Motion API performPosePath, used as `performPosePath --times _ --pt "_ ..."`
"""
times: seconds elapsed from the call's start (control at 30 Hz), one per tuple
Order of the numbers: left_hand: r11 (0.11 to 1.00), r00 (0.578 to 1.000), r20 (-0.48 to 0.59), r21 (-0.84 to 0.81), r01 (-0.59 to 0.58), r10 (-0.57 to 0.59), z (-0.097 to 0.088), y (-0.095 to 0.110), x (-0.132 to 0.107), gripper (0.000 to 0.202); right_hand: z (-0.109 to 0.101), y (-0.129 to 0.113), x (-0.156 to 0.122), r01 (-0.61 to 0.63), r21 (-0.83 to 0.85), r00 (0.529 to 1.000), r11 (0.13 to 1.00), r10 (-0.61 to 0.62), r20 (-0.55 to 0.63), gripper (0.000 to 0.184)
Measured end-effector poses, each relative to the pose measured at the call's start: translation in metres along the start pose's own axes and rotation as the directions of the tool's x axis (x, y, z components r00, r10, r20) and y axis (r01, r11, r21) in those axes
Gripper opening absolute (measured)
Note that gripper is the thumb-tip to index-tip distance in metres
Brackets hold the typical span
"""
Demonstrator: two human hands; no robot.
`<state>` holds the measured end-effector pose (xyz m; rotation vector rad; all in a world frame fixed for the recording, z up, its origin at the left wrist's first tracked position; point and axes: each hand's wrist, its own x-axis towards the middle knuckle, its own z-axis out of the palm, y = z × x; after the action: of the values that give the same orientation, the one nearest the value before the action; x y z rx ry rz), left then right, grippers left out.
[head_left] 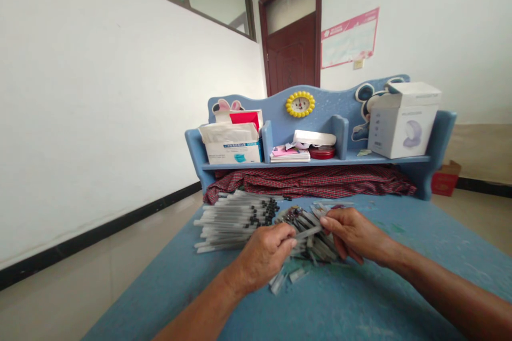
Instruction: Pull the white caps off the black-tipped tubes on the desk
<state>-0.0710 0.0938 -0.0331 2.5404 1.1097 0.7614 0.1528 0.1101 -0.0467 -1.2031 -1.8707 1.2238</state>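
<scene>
Head view: pinching one translucent tube (309, 232) with left hand (264, 256) and right hand (355, 232), likely for two-ended control, over loose pile (326, 249). Note aligned tubes (228, 218) beyond left hand (black ends toward pile, presumably for order). Find moving room on blue table (344, 303) nearer than both hands; mind table edge left of left hand.

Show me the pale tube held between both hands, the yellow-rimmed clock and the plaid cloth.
Pale tube (309, 232), head view: middle of its exposed length.
Yellow-rimmed clock (300, 104), head view: its dial.
Plaid cloth (312, 181), head view: middle of its folds.
</scene>
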Motion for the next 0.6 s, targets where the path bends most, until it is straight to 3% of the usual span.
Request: performPosePath --times 0.27,0.6 --pt "0.995 0.998 0.037 -0.082 0.056 -0.053 -0.0025 0.0029 0.0011 0.015 -0.0028 -0.0008 -0.0008 0.051 0.176 0.997 0.983 -0.061 0.050 0.034" --pt "0.967 0.981 0.138 -0.196 0.161 -0.135 -0.0044 0.0037 -0.0005 0.018 -0.0078 -0.0089 -0.0061 0.069 0.224 0.991 0.972 -0.093 0.097 0.025"
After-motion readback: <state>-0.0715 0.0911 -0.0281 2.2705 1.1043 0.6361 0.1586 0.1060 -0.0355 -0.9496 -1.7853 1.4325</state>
